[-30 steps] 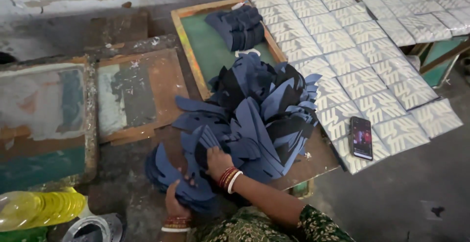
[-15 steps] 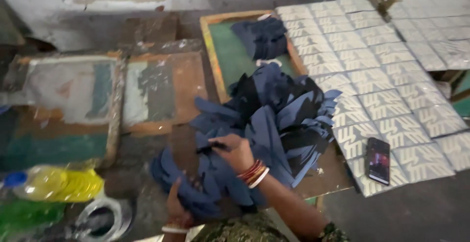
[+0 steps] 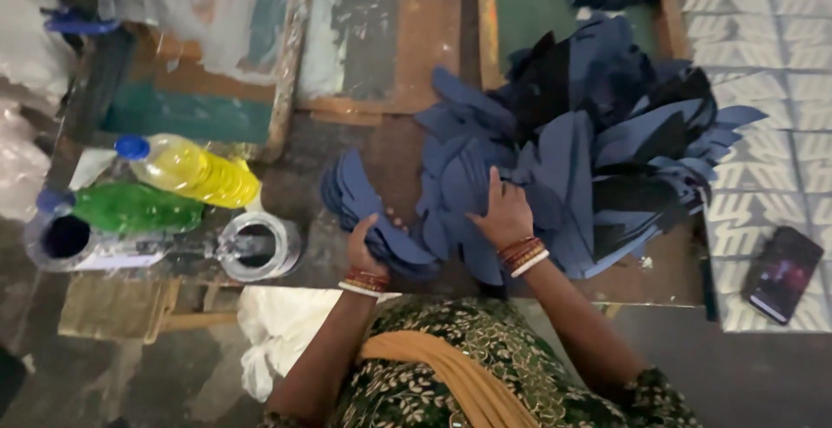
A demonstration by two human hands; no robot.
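Observation:
A big heap of dark blue curved cut pieces [image 3: 589, 125] lies on a worn wooden table [image 3: 390, 151]. My left hand [image 3: 366, 242] grips a small stack of the blue pieces [image 3: 360, 203] at the table's near edge. My right hand [image 3: 503, 216] rests flat on the near side of the heap, fingers spread over the pieces. Both wrists wear red and white bangles.
A yellow bottle [image 3: 191, 171], a green bottle [image 3: 130, 207] and two open tins [image 3: 258, 244] stand at the left. Wooden printing frames [image 3: 373, 38] lie behind. Patterned grey sheets [image 3: 754, 73] and a phone [image 3: 783, 274] lie on the right. A white bag [image 3: 277, 333] hangs below.
The camera has tilted down and left, showing the bottles, tins and my lap. My right hand has dropped from lifting a piece onto the heap. My left hand keeps its stack.

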